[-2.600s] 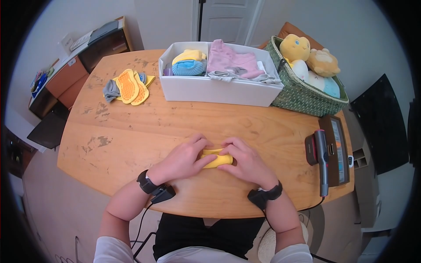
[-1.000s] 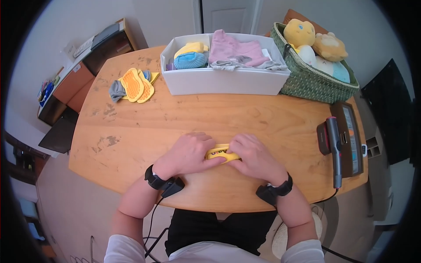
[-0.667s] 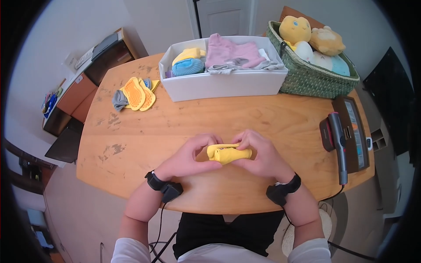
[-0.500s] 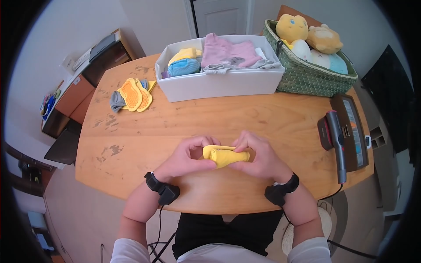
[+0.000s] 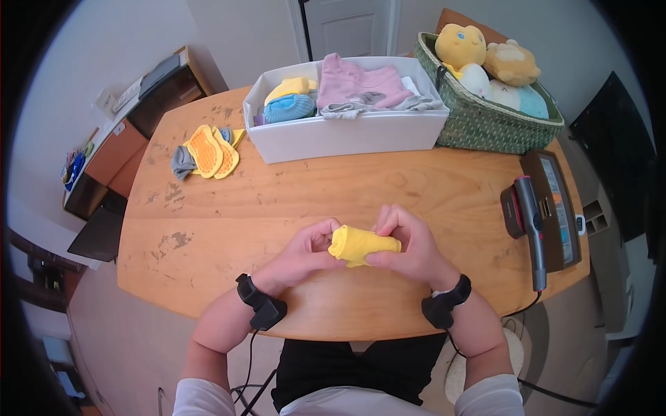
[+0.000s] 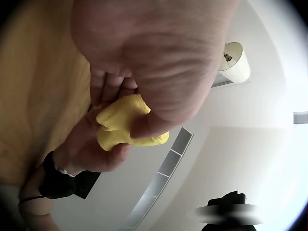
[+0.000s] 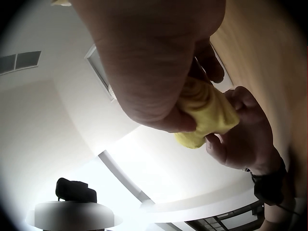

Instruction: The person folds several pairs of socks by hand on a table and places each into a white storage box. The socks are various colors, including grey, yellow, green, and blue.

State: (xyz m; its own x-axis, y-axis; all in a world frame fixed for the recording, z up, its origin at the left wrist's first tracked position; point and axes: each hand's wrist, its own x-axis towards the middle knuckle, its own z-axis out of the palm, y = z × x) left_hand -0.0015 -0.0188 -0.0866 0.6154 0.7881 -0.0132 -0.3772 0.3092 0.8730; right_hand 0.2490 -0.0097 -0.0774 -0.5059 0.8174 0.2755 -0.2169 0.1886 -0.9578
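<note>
Between my two hands, over the near middle of the table, is a rolled yellow cloth (image 5: 366, 245), a compact bundle with soft folds. My right hand (image 5: 411, 246) grips its right end, the thumb across the near face and the fingers behind. At the left end my left hand (image 5: 311, 251) pinches it; in the left wrist view its thumb (image 6: 153, 126) lies over the cloth. The right wrist view shows the cloth (image 7: 207, 113) with the right thumb pressed on it and the left hand (image 7: 245, 132) at the far end.
Yellow socks (image 5: 214, 154) with orange soles lie at the table's left. A white box (image 5: 347, 139) of folded clothes stands at the back, beside a green basket (image 5: 492, 128) of plush toys. At right are a dark corded hair tool (image 5: 529, 229) and a brown case (image 5: 555, 215).
Printed lettering showed on the yellow cloth a second ago. It has since been turned into a plain roll, and a flat flap behind it no longer shows. Both hands have kept hold.
</note>
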